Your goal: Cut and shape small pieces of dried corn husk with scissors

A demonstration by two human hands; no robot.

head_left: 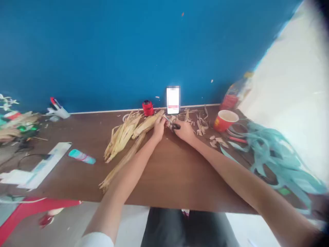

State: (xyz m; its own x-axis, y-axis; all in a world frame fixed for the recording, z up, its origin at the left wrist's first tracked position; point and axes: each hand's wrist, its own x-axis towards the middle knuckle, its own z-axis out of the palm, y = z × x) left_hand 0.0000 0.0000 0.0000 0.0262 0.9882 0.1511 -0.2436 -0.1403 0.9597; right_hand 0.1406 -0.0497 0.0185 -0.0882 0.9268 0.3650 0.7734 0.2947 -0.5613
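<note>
My left hand (159, 128) is closed on one end of a bundle of dried corn husk (147, 126), which slants down to the left. In my right hand (185, 131) is a pair of scissors (175, 126) with dark handles; the blades point up and left, close to the held husk end. Whether the blades touch the husk is too blurred to tell. Left of the held bundle lie a larger heap of husk strips (123, 135) and a long thin strand of husk (122, 168). Husk scraps (202, 125) are scattered beyond and right of my right hand.
A lit phone (173, 100) leans against the blue wall beside a red container (147, 108). Rightward are an orange paper cup (226, 120), a bottle (231, 96) and tangled teal ribbon (277, 151). Leftward are a blue tube (82, 156), a power strip (47, 164) and another person's hand (9, 134).
</note>
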